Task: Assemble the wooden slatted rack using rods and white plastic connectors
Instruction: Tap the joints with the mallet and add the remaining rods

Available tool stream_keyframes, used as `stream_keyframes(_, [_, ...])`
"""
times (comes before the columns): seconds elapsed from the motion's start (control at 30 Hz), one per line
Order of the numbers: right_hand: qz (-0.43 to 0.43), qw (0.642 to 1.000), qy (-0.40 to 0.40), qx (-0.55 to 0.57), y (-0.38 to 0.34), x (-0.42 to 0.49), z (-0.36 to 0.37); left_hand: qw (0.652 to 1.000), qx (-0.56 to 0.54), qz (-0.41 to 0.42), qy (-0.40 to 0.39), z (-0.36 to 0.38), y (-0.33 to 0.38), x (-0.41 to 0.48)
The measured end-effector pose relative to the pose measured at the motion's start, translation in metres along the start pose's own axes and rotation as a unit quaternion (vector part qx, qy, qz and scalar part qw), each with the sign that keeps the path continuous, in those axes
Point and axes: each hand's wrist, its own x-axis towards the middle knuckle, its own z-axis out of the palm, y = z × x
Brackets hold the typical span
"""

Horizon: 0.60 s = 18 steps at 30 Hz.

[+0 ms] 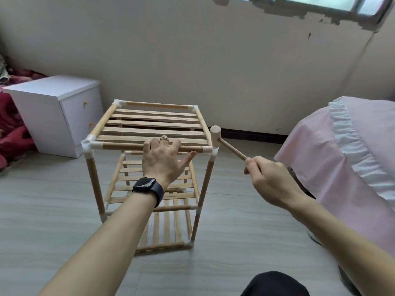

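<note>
A three-tier wooden slatted rack [149, 129] stands upright on the floor, its rods joined by white plastic connectors [88, 145] at the corners. My left hand [163, 160], with a ring and a dark watch, grips the top tier's front rod [119, 146] near its right half. My right hand [267, 178] holds the handle of a small wooden mallet [217, 136]. The mallet's head sits right above the front right corner connector [213, 150], touching or nearly touching it.
A white bedside cabinet [57, 112] stands at the left by a red blanket [12, 133]. A bed with a pink cover and white frill [352, 159] fills the right. Grey floor boards [53, 199] surround the rack; a dark knee [275, 284] shows at the bottom edge.
</note>
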Motion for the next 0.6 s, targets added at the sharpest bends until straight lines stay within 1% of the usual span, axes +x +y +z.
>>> stream_keyframes(0.03, [-0.003, 1.000, 0.013, 0.017, -0.002, 0.004, -0.007, 1.000, -0.002, 0.001, 0.003, 0.001, 0.000, 0.000])
stream_keyframes(0.1, [-0.020, 0.993, 0.089, 0.077, -0.005, 0.010, -0.018, 1.000, -0.004, 0.002, 0.010, 0.002, 0.000, 0.000])
stream_keyframes(0.13, [-0.025, 0.981, 0.141, 0.133, -0.006, 0.010, -0.020, 1.000, -0.004, 0.003, 0.011, 0.002, 0.000, 0.000])
stream_keyframes(0.17, [-0.023, 0.965, 0.174, 0.196, -0.006, 0.009, -0.019, 1.000, -0.003, 0.003, 0.010, 0.002, 0.000, 0.001])
stream_keyframes(0.2, [-0.014, 0.958, 0.175, 0.225, -0.006, 0.007, -0.014, 1.000, -0.002, 0.003, 0.007, 0.002, 0.001, 0.000])
stream_keyframes(0.23, [-0.002, 0.971, 0.130, 0.201, -0.007, 0.005, -0.009, 1.000, -0.001, 0.002, 0.006, 0.001, 0.001, 0.001])
stream_keyframes(0.27, [0.015, 0.992, 0.041, 0.118, -0.006, 0.004, -0.004, 1.000, -0.002, 0.003, 0.005, 0.000, 0.001, 0.000])
stream_keyframes(0.3, [0.031, 0.998, -0.039, 0.037, -0.004, 0.002, -0.002, 1.000, -0.004, 0.003, 0.005, -0.001, 0.001, 0.000])
stream_keyframes(0.33, [0.033, 0.998, -0.055, 0.004, -0.001, 0.004, -0.002, 1.000, -0.006, 0.003, 0.005, -0.001, 0.001, 0.000])
stream_keyframes(0.37, [0.023, 0.999, -0.027, 0.009, 0.000, 0.007, -0.006, 1.000, -0.005, 0.004, 0.005, -0.001, 0.001, -0.001])
stream_keyframes(0.4, [0.004, 0.997, 0.039, 0.063, -0.002, 0.008, -0.010, 1.000, -0.002, 0.004, 0.005, -0.001, 0.001, -0.001])
stream_keyframes(0.43, [-0.023, 0.985, 0.111, 0.130, -0.004, 0.008, -0.012, 1.000, 0.002, 0.003, 0.005, -0.002, 0.000, 0.000])
stream_keyframes(0.47, [-0.040, 0.973, 0.150, 0.172, -0.005, 0.007, -0.010, 1.000, 0.004, 0.003, 0.001, -0.002, 0.000, -0.001])
stream_keyframes(0.5, [-0.046, 0.973, 0.145, 0.173, -0.006, 0.006, -0.007, 1.000, 0.005, 0.003, -0.003, -0.002, 0.001, -0.001])
stream_keyframes(0.53, [-0.027, 0.987, 0.095, 0.128, -0.007, 0.005, -0.002, 1.000, 0.005, 0.005, -0.004, -0.001, 0.001, -0.001])
stream_keyframes(0.57, [0.002, 0.999, 0.005, 0.046, -0.006, 0.002, 0.002, 1.000, 0.007, 0.006, -0.002, -0.001, 0.001, -0.001])
stream_keyframes(0.6, [0.029, 0.998, -0.051, -0.005, -0.005, 0.001, 0.004, 1.000, 0.009, 0.004, -0.002, -0.001, 0.001, -0.001])
